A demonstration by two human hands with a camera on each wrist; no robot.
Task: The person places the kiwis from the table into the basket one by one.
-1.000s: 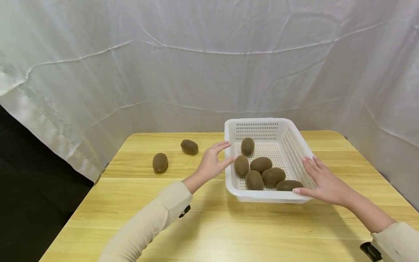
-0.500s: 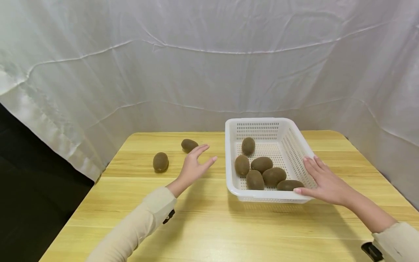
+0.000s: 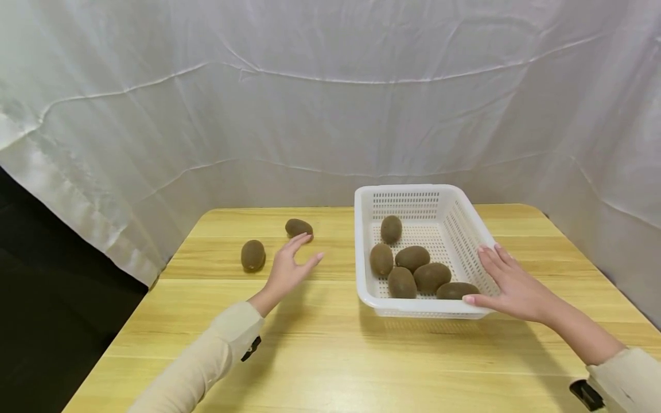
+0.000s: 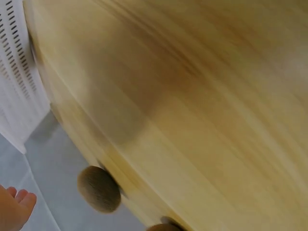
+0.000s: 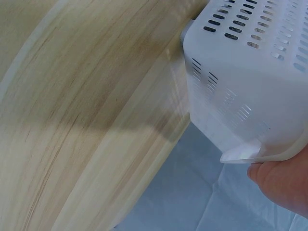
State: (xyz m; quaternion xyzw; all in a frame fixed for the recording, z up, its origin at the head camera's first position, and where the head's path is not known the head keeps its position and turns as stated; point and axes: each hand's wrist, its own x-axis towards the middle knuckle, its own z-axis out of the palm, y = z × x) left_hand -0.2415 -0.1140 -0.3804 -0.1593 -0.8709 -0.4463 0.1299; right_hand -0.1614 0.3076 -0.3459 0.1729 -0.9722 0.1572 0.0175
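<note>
My left hand [image 3: 285, 272] hovers over the table with thumb and fingers spread and nothing between them. In the head view its fingertips overlap the lower edge of a brown kiwi [image 3: 298, 227]; contact cannot be told. Another kiwi [image 3: 253, 256] lies farther left. The left wrist view shows a kiwi [image 4: 99, 189] near the table's edge, apart from the fingertips. My right hand [image 3: 516, 289] rests on the near right corner of a white plastic basket [image 3: 420, 307], fingers extended over the side rim, thumb on the front rim. Several kiwis [image 3: 413, 259] lie inside.
The basket stands on the right half of a light wooden table [image 3: 330, 361]. A pale grey cloth [image 3: 330, 126] hangs behind the table and along its sides. Dark material [image 3: 57, 298] shows at the lower left.
My left hand has moved left from the basket's left rim, toward the two kiwis on the table. The right hand and the basket have stayed in place.
</note>
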